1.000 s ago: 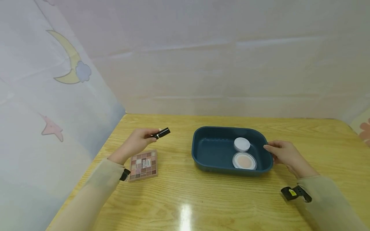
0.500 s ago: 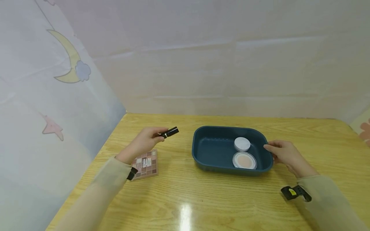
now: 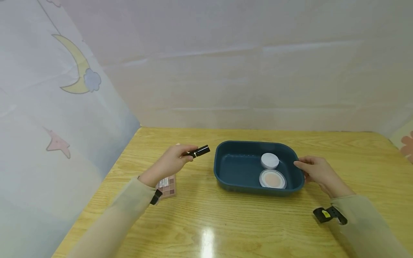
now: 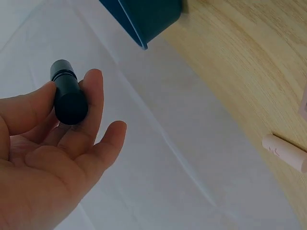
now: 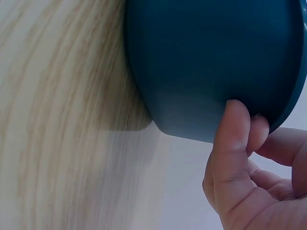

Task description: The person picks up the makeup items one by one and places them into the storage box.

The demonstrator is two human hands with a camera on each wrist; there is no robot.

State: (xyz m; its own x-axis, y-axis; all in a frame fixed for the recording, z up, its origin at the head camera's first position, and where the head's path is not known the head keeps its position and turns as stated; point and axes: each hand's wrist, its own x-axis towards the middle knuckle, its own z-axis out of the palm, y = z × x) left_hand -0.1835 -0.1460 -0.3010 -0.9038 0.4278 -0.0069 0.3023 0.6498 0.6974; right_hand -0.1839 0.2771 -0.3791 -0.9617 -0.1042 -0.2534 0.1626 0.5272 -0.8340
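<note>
My left hand [image 3: 171,163] pinches a black lipstick [image 3: 202,150] between thumb and fingers, held above the table left of the blue bin [image 3: 238,188]. In the left wrist view the black lipstick [image 4: 70,103] shows a narrow ring near one end. The bin's right end is gripped by my right hand [image 3: 317,175], thumb over the rim; the right wrist view shows fingers [image 5: 232,129] against the outer wall. Inside the bin, on its right side, a white round container [image 3: 269,161] sits behind a round cushion compact [image 3: 272,179] with a beige centre.
An eyeshadow palette [image 3: 167,188] lies on the wooden table [image 3: 226,222], partly covered by my left forearm. A pale pink tube [image 4: 286,151] lies on the table in the left wrist view. A printed cloth [image 3: 206,82] hangs behind the table.
My left hand has moved right with the lipstick, closer to the bin's left rim, and its forearm covers more of the palette. The right hand and the bin have stayed in place.
</note>
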